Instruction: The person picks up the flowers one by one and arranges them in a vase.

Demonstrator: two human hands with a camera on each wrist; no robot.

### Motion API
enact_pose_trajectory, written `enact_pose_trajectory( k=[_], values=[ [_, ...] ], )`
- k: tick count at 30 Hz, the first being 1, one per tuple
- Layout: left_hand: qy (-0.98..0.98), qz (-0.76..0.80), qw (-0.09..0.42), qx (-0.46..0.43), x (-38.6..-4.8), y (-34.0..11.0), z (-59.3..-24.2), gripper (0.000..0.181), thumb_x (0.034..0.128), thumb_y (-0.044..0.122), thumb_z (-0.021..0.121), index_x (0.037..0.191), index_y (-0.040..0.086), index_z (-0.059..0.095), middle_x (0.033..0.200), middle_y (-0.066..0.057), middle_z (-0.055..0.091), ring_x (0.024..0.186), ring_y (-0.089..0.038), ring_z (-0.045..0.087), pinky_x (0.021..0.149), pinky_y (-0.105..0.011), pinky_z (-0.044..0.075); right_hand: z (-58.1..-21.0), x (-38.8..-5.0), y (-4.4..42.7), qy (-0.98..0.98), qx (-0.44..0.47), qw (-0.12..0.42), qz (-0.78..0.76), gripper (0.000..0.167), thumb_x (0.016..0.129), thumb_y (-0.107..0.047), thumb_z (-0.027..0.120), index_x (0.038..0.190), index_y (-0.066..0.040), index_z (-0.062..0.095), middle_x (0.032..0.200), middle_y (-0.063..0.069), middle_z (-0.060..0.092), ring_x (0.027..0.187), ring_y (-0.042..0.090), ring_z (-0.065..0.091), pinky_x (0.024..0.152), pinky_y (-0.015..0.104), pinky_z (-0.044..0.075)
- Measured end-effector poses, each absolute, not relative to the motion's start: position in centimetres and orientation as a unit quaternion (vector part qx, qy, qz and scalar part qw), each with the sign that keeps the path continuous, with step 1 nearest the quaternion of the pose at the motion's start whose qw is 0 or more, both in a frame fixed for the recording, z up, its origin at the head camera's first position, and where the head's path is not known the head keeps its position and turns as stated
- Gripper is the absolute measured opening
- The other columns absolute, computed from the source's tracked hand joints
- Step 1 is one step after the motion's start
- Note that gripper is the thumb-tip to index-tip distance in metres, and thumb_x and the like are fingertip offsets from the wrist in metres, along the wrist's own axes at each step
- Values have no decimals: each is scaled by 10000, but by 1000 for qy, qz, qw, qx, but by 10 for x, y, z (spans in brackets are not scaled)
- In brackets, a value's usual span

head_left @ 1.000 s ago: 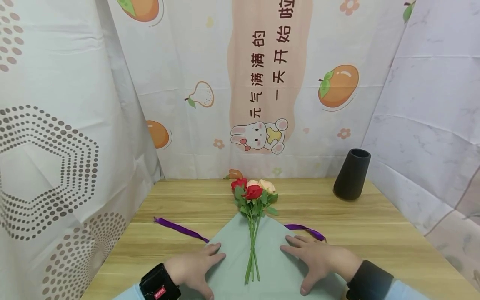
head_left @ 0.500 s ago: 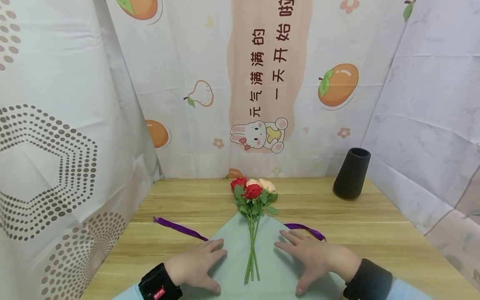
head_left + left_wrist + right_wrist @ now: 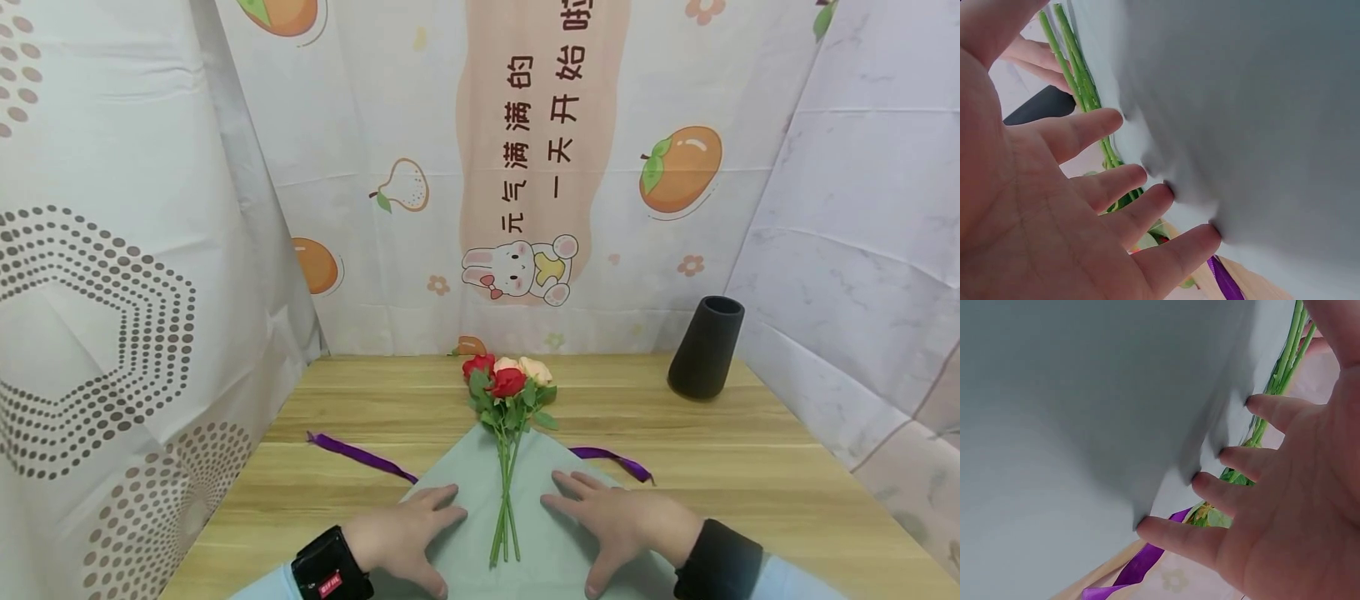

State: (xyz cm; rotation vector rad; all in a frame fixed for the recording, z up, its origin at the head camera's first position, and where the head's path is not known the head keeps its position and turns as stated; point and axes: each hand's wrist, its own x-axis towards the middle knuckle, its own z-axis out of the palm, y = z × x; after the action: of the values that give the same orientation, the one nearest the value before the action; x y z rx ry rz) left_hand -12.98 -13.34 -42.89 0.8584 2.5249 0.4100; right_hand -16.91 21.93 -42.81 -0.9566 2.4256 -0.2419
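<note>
A bunch of artificial roses [image 3: 510,392], red and pale peach with green leaves, lies on a sheet of grey-green wrapping paper [image 3: 540,517]. Its bare stems cross and point toward the person. To the left of the stems, my left hand [image 3: 401,537] rests spread on the paper; the left wrist view shows its fingertips [image 3: 1210,234] touching the sheet. On the other side my right hand [image 3: 618,521] lies likewise, fingers apart, with fingertips [image 3: 1147,525] on the paper in the right wrist view. Purple ribbon [image 3: 363,457] passes under the sheet, both ends showing.
A black tapered vase [image 3: 705,348] stands upright at the back right of the wooden table [image 3: 375,392]. Printed cloth curtains [image 3: 360,267] close off the back and both sides.
Both hands have shifted slightly inward across the paper, nearer the stems. The roses, ribbon and vase keep their places.
</note>
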Motion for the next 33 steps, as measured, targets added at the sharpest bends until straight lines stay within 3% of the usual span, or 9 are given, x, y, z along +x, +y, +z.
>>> enact_pose_trajectory(
  k=[17,26,33],
  values=[
    [913,153,221,307,-141,-131,-438,885,747,476,889,1505,226,506,1622,-80,318,1474,-316,293,1101,-515,384,-433,-175,220,901,-330,268,-91,1074,664,-567,907,1572,-371,368,1667,83,234,1501,389,206,1045,698,343],
    [915,156,214,304,-152,-130,-436,875,750,474,878,1504,231,507,1624,-71,320,1479,-312,294,1103,-521,378,-432,-184,221,903,-329,259,-100,1067,668,-555,912,1568,-301,397,1658,105,255,1493,402,224,1064,678,340],
    [915,164,209,303,-160,-127,-438,870,759,461,876,1503,202,506,1626,-92,315,1484,-318,284,1138,-517,330,-433,-194,221,908,-309,265,-99,1066,661,-552,919,1565,-337,396,1664,70,247,1507,368,206,1068,688,322]
  ],
)
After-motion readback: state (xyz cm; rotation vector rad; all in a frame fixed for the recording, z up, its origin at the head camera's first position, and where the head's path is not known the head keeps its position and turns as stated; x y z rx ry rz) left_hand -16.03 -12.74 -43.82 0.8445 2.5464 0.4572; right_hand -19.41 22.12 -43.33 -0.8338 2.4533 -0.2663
